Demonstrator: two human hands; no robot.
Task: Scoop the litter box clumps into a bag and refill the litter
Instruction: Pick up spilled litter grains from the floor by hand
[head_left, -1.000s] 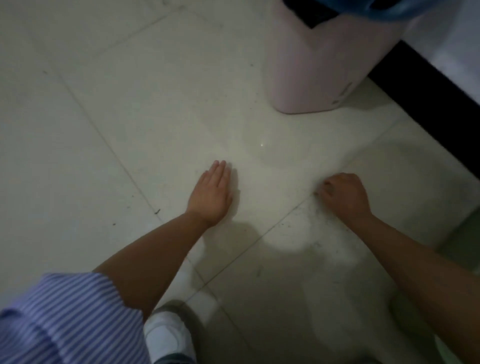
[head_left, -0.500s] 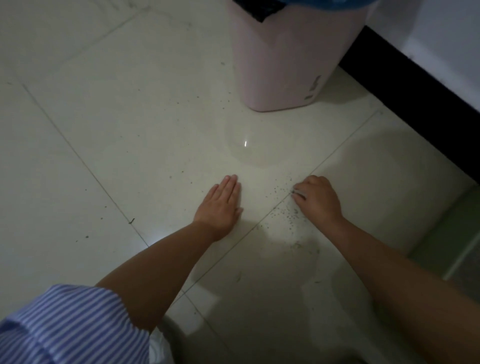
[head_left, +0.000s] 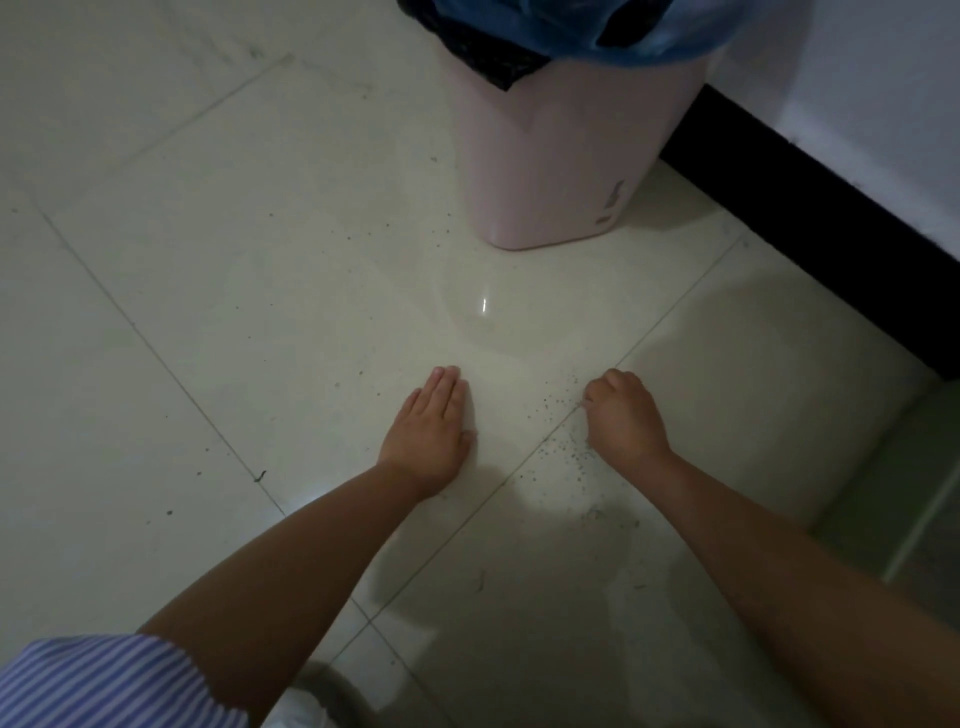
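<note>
Litter grains, dark, scattered (head_left: 563, 449) on pale tiled floor (head_left: 260, 291) btwn hands. L hand (head_left: 428, 436) flat, fingers straight. R hand (head_left: 623, 415) curled, contents unclear. Pink plastic bin (head_left: 545, 156) w/ blue bag liner (head_left: 571, 26) beyond.

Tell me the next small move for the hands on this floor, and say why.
Probably sweep the right hand leftward across the scattered litter grains, pushing them toward the flat left hand. The grains lie loose on the floor tile beside the right hand's curled fingers, while the left palm rests flat like a stop. Gathered, they could go into the pink bin just ahead.
</note>
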